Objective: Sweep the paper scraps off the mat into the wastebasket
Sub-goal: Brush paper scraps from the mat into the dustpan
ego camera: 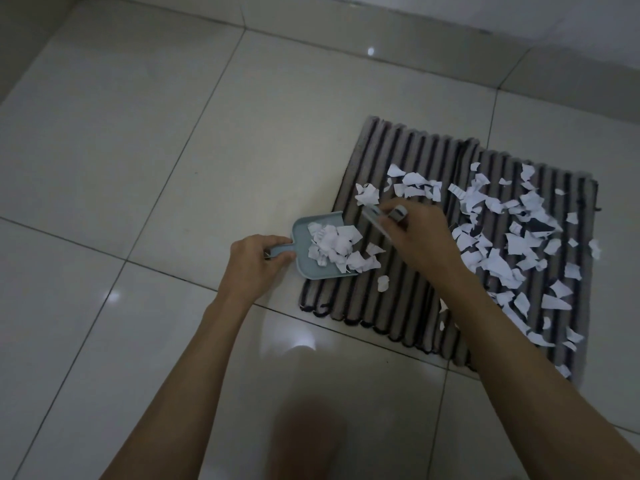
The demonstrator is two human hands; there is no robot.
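Note:
A striped grey-and-black mat [398,299] lies on the tiled floor, its right half strewn with several white paper scraps [512,244]. A small light-blue dustpan [303,251] sits at the mat's left edge with a heap of scraps [337,247] in it and spilling over its lip. My left hand [258,261] grips the dustpan's handle. My right hand [415,233] holds a small hand brush [381,218] just right of the pan, its head over the mat. No wastebasket is in view.
Glossy pale floor tiles [138,168] surround the mat on the left and front. A wall base [450,26] runs along the top of the view. A blurred knee or foot [308,441] shows at the bottom centre.

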